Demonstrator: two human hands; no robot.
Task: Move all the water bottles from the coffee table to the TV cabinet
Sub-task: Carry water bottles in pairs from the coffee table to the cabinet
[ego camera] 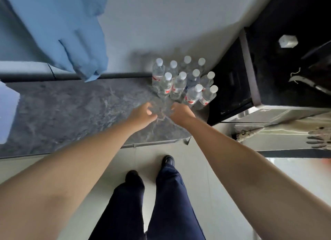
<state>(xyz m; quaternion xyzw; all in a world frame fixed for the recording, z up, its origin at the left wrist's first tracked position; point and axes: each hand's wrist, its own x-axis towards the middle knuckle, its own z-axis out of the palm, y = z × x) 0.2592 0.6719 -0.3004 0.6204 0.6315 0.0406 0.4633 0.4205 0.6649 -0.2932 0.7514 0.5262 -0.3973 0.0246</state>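
Several clear water bottles with white caps and red labels stand close together at the right end of a grey marble cabinet top, against the wall. My left hand hovers just in front of the cluster, fingers loosely curled and apart, holding nothing. My right hand is beside it, close to the nearest bottles; its fingers point away from the camera and whether they touch a bottle is hidden.
A blue cloth hangs over the wall at upper left. A black unit stands right of the bottles, with a white hexagonal object on it. A pale blue object sits at the left edge. My legs stand on pale floor tiles.
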